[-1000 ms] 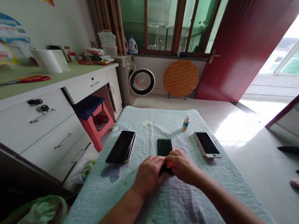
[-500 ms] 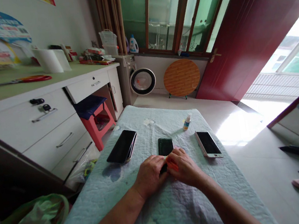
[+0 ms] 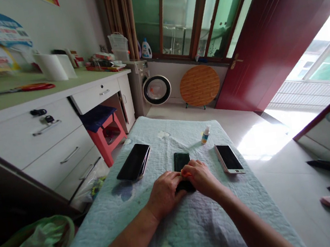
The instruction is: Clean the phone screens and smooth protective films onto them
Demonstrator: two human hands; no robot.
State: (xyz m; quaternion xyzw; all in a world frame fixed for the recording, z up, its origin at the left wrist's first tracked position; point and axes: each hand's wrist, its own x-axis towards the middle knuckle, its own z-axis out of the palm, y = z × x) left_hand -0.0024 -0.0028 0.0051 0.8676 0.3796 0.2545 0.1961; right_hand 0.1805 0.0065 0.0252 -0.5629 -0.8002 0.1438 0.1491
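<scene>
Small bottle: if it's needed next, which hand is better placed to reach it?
Probably the right hand, nearer the small bottle, though it seems to hold something orange. The left hand is farther away, its fingers at the dark phone.

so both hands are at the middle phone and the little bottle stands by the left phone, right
No, the head view shows the little bottle standing by the right phone; the left hand and right hand are indeed at the middle phone.

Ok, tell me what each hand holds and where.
Left hand holds the dark phone at its lower left side; the right hand pinches an orange item, gripped part unclear.
</scene>
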